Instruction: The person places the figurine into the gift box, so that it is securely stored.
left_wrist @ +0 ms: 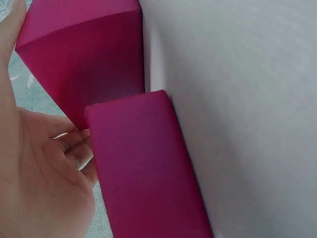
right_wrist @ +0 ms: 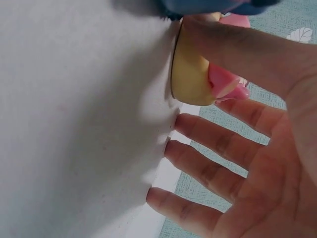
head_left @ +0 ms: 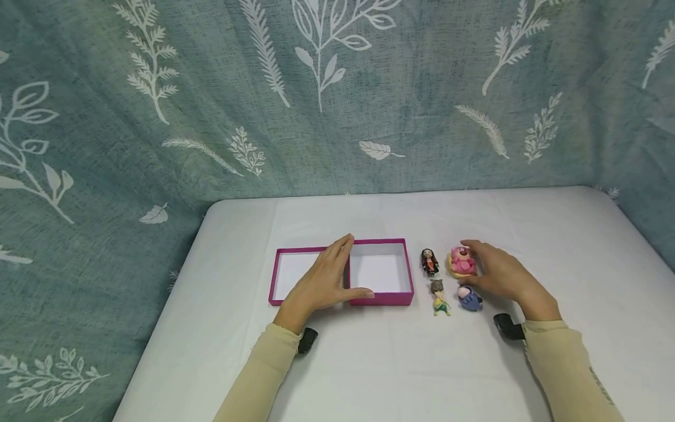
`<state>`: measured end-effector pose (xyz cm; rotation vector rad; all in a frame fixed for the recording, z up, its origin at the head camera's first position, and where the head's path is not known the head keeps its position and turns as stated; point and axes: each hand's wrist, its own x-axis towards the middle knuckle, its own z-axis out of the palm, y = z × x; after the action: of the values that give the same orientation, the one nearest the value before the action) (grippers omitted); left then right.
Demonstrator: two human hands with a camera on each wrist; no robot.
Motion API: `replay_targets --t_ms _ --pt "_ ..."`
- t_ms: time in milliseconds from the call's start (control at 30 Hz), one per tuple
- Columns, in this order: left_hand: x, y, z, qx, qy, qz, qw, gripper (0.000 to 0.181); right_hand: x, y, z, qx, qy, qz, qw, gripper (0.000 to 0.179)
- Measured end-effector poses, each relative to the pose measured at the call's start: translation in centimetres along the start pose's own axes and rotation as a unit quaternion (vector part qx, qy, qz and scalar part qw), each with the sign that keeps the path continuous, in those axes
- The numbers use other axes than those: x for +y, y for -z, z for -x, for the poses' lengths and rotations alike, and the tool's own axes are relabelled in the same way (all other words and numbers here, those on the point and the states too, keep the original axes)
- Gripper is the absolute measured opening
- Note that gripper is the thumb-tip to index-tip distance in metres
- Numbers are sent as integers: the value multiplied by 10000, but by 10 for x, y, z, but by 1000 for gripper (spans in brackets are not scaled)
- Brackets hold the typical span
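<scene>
A pink box (head_left: 382, 299) with a white inside stands open-topped on the table. At its left side my left hand (head_left: 324, 280) holds it, thumb at the front wall and fingers toward the back corner. A shallower lid (head_left: 274, 278) lies inside-up to the left of the box, partly hidden by that hand. My right hand (head_left: 498, 272) pinches a pink bear figurine (head_left: 461, 262) on a yellow base (right_wrist: 190, 72) between thumb and index finger; the other fingertips (right_wrist: 173, 148) touch the tabletop. The figurine appears to rest on the table.
Near the right hand lie a blue figurine (head_left: 469, 299), a dark-haired figurine (head_left: 429, 262) and a figurine with a brown head and green-yellow lower part (head_left: 439, 298). A white cloth covers the table (head_left: 390, 363). Behind hangs a green leaf-patterned curtain (head_left: 422, 117).
</scene>
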<state>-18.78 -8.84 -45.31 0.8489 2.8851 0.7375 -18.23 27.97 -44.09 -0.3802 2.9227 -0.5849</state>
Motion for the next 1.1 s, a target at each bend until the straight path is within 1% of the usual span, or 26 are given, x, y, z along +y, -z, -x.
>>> replay_targets --t_ms 167,267,400,700,1100 --pt "-1 -1 0 -81 39 78 9999 118 0 0 0 3 -4 -14 10000 75" --pt "-1 -1 0 -118 60 177 9998 119 0 0 0 38 45 -9 10000 70" --pt "-2 -1 -1 -139 74 279 9995 118 2 1 0 95 124 37 9999 68" --pt "-1 -1 -1 -182 150 295 9993 119 2 0 0 163 36 188 9997 72" --pt "-1 0 0 -225 204 283 9991 118 5 1 -1 333 55 427 9985 75"
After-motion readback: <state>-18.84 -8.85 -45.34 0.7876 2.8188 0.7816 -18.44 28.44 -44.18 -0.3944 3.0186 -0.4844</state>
